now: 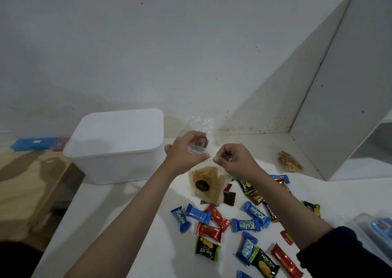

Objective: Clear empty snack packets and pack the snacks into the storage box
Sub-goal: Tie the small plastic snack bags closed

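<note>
White walls stand behind a white table (118,224), and a grey panel leans in on the right. On the far left of the table sits the white storage box (118,148), and its lid is on. A person holds both hands up over the middle of the table. The left hand (186,150) is curled around a clear plastic packet (199,146) that looks crumpled and empty. The right hand (233,158) is closed in a small pinch, maybe on a thin bit of the same clear plastic, but it is too hard to see to be sure.

Lots of snacks lie on the table under the arms. Blue Kalpa packs (247,224), red packs (216,217) and green Nextar packs (206,249) are spread about, close together. A see-through bag of brown crackers (206,184) lies just below the hands. A little bag of small cracker bits (289,163) sits apart near the back right.

What could go wrong? The clear packet is light and slippery, so it could slide out of the fingers and fall among the snacks. The arms hang low over the packs, so a fast swing could knock some toward the near edge and onto the floor. The box is shut, so nothing can go in until the lid comes off.

For room to move, the table is bare in front of the box and along the left side. The left edge drops off beside a wooden floor (25,188). The right side is crowded, with a clear tray (373,229) near the sleeve.
</note>
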{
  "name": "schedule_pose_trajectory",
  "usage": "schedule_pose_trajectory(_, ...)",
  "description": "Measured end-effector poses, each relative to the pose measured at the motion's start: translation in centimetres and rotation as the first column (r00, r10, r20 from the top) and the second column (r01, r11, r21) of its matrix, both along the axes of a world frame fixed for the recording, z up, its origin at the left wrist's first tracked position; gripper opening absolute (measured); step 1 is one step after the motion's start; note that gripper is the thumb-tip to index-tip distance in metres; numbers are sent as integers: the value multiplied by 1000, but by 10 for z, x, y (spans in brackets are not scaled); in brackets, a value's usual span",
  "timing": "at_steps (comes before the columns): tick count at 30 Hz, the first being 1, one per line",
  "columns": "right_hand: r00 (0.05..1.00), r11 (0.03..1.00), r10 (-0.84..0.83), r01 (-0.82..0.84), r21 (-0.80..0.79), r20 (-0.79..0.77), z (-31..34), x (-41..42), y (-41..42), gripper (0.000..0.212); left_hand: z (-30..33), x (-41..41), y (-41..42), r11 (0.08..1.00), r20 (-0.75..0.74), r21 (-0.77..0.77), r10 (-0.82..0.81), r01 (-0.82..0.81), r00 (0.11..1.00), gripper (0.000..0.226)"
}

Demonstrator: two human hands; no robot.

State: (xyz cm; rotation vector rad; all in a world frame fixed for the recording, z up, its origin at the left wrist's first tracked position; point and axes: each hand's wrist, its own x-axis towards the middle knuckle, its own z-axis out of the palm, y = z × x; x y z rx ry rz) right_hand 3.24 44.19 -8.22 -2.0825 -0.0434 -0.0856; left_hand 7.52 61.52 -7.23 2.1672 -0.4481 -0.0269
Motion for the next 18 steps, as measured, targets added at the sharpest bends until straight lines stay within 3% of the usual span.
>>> schedule_pose_trajectory(2, 1000, 1000, 23, -23, 12, -4, 1, 0, -2, 10, 11, -1, -1, 984, 68, 173, -46, 34, 997, 20)
schedule_pose_trajectory(4, 1000, 996, 29, -29, 79, -4, 1, -1, -7, 9, 19, -2, -1, 971, 58, 228, -83, 67, 995, 5)
schedule_pose_trajectory(7, 1000, 988, 6, -2, 156, -26, 2, -2, -15, 8, 20, -2, -1, 975, 5, 208, -85, 82, 996, 7)
schedule_pose_trajectory(13, 1000, 1000, 4, -4, 3, -31, 0, -1, -13, 10, 11, -6, -5, 968, 20, 237, -93, 85, 996, 19)
schedule_pose_trajectory(18, 998, 999, 36, -34, -25, 46, 2, -3, -11, 14, 14, -11, -12, 948, 22, 277, -168, 155, 986, 7)
